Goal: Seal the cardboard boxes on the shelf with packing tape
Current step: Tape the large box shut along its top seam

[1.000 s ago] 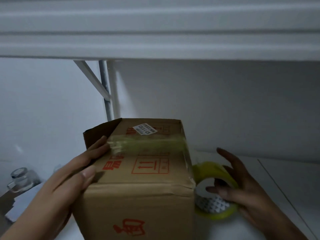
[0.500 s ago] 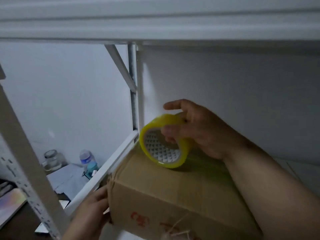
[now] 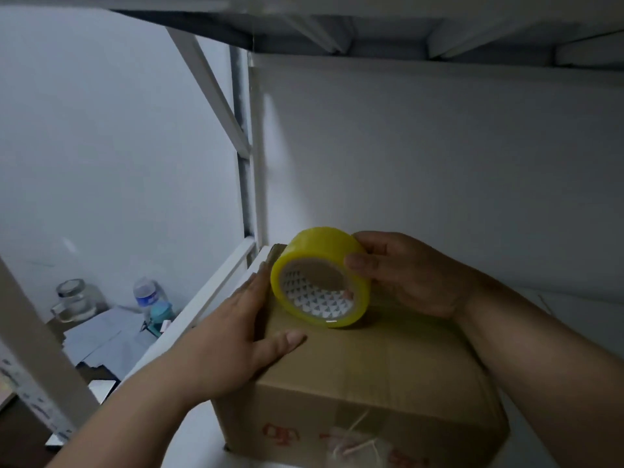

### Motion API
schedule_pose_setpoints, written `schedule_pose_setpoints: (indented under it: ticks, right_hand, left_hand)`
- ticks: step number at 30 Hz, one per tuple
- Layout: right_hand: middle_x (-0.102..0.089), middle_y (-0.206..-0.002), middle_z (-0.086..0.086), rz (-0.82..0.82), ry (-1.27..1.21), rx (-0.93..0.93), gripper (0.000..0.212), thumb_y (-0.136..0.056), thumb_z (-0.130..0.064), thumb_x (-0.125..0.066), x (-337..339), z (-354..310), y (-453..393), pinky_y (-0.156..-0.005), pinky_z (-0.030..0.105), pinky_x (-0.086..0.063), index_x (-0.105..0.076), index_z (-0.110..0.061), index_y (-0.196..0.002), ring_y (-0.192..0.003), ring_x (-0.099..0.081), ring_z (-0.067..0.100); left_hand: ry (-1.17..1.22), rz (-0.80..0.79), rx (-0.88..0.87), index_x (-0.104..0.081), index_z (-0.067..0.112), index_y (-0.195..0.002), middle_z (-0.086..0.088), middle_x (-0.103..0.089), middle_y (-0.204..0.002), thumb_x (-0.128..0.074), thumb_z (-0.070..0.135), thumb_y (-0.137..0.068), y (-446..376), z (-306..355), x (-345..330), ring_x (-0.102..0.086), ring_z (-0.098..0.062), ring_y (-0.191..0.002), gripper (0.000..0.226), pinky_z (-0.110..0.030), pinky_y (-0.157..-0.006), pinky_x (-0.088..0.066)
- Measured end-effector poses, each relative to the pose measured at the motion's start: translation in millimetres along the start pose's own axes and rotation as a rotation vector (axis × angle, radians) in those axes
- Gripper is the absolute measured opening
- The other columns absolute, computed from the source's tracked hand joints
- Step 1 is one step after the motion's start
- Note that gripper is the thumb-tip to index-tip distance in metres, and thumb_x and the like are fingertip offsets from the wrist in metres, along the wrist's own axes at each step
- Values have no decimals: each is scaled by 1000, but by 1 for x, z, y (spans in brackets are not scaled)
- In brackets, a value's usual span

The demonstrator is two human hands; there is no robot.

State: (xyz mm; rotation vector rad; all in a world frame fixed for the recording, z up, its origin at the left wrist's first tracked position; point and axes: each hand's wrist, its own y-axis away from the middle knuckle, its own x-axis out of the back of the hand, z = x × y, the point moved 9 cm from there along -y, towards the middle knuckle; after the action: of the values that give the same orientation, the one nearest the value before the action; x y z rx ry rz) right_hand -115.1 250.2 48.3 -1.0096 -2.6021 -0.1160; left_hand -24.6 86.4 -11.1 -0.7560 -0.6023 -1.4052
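Observation:
A brown cardboard box (image 3: 388,373) with red print on its near face sits on the white shelf (image 3: 196,444). A strip of tape runs across its top. A yellow roll of packing tape (image 3: 315,251) stands on edge on the box top. My right hand (image 3: 405,271) grips the roll, thumb on its outer face and a fingertip inside the core. My left hand (image 3: 233,336) lies flat against the box's upper left edge, fingers straight along the side and thumb on top.
The shelf's white upright post (image 3: 251,157) and a diagonal brace (image 3: 209,89) stand just behind the box. Another shelf board (image 3: 405,25) hangs overhead. Lower left, beyond the shelf, stand a glass jar (image 3: 76,300), a water bottle (image 3: 148,293) and papers (image 3: 108,336).
My right hand lifted the tape roll from beside the box onto its top. My left hand moved up onto the box's upper left edge. The view shifted right and down.

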Motion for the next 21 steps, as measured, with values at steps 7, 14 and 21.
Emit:
schedule_pose_setpoints:
  ticks: [7, 14, 21]
  right_hand:
    - [-73, -105, 13, -11, 266, 31, 72, -54, -72, -80, 63, -23, 55, -92, 53, -53, -73, -22, -104, -99, -69, 35]
    - [-74, -94, 4, -28, 328, -173, 86, -27, -66, -93, 128, 3, 101, -65, 31, -58, -64, -56, -107, -85, -73, 27]
    - [-72, -104, 6, 58, 133, -340, 82, -32, -49, -99, 139, 97, 148, -75, 35, -58, -69, -39, -107, -97, -71, 24]
  left_hand:
    - [-171, -60, 74, 7, 56, -148, 38, 14, -151, -18, 95, -66, 1, 0, -10, -2, 10, -140, 94, -24, -117, -11]
    - [-144, -52, 144, -6, 52, -149, 46, 15, -136, -30, 79, -74, 4, 7, -8, -3, 15, -131, 83, -21, -116, -10]
    - [-22, -26, 173, -17, 61, -140, 60, -1, -130, -36, 81, -67, 4, 8, -8, -28, 17, -122, 77, -17, -108, -24]
